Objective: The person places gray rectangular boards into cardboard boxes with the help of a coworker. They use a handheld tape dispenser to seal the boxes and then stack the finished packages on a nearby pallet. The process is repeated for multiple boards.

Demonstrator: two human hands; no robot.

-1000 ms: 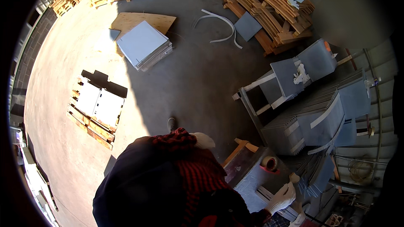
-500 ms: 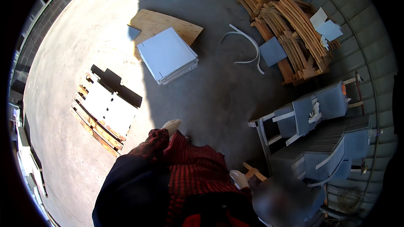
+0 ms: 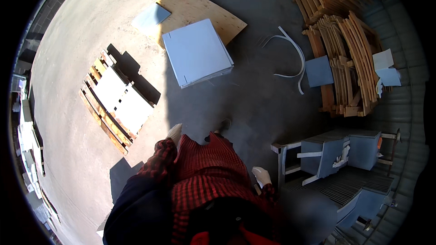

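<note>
Nothing is held in the left hand (image 3: 174, 132) or the right hand (image 3: 261, 175); both are loosely curled. A foot could be caught on the white strips (image 3: 290, 54) lying on the floor.

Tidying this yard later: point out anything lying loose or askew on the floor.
Two curled white strips lie loose on the concrete between the stack of grey sheets and the wooden pallets. The plywood board under the stack sits skewed. Both hands, left and right, hold nothing.
</note>
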